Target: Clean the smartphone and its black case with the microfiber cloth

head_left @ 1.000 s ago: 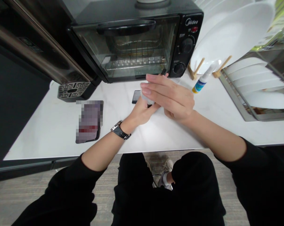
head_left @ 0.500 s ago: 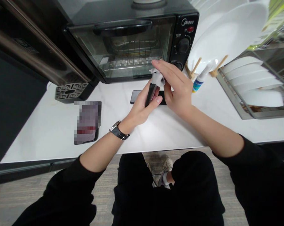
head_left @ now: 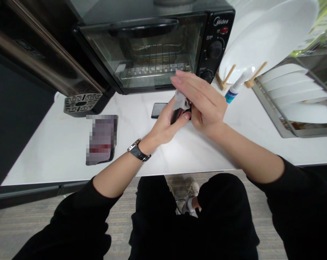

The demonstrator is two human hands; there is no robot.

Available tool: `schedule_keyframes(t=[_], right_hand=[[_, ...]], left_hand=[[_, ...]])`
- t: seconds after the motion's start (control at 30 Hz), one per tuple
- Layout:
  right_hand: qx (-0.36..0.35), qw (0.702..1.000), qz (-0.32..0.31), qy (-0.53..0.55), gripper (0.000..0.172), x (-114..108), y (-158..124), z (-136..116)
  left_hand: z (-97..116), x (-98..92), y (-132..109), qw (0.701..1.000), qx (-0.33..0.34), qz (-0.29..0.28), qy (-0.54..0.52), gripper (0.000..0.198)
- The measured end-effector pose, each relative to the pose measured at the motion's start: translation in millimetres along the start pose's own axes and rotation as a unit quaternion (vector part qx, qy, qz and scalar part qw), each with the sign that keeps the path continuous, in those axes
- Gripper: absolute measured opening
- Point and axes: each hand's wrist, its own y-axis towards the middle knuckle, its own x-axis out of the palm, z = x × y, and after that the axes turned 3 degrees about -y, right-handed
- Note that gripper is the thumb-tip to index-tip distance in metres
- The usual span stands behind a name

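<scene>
My left hand (head_left: pixel 164 126) is closed round a slim black object (head_left: pixel 175 115), which stands tilted up between thumb and fingers; its exact kind is hidden. A crumpled grey-white wiping cloth (head_left: pixel 180 102) covers the object's upper end. With fingers long and close together, my right hand (head_left: pixel 206 101) cups over the top and grips the cloth against the object. Behind my left hand, a flat black slab like a phone (head_left: pixel 159 109) lies on the white counter (head_left: pixel 190 151), partly covered by my hands.
A black toaster oven (head_left: pixel 152 54) stands behind my hands. On the left are a phone with a blurred screen (head_left: pixel 102 141) and a drip tray (head_left: pixel 82 104). A small spray bottle (head_left: pixel 232 94), a plate on a wooden stand (head_left: pixel 271 39) and a dish rack (head_left: pixel 277 122) are on the right.
My right hand has slid the cloth lower over the black object, so less of it shows. Both hands have shifted slightly right in the picture.
</scene>
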Motion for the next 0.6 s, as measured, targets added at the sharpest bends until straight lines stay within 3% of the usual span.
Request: schedule_keyframes(t=[0.17, 0.33, 0.43, 0.6], right_hand=[[0.047, 0.999, -0.008, -0.026, 0.054, -3.1, -0.2, 6.6], [0.136, 0.990, -0.012, -0.027, 0.073, -4.5, -3.0, 2.6], [0.125, 0.992, -0.002, -0.006, 0.073, -2.1, -2.6, 0.3], [0.039, 0.998, 0.022, 0.052, 0.059, 0.9, 0.4, -7.4]], left_hand=[[4.3, -0.7, 4.2, 0.998, 0.055, -0.022, -0.028, 0.036], [9.2, -3.8, 5.7, 0.999, 0.045, -0.028, 0.009, 0.037], [8.9, -4.4, 3.9, 0.999, 0.039, -0.029, 0.021, 0.042], [10.3, -3.7, -1.0, 0.999, 0.007, -0.008, 0.035, 0.049]])
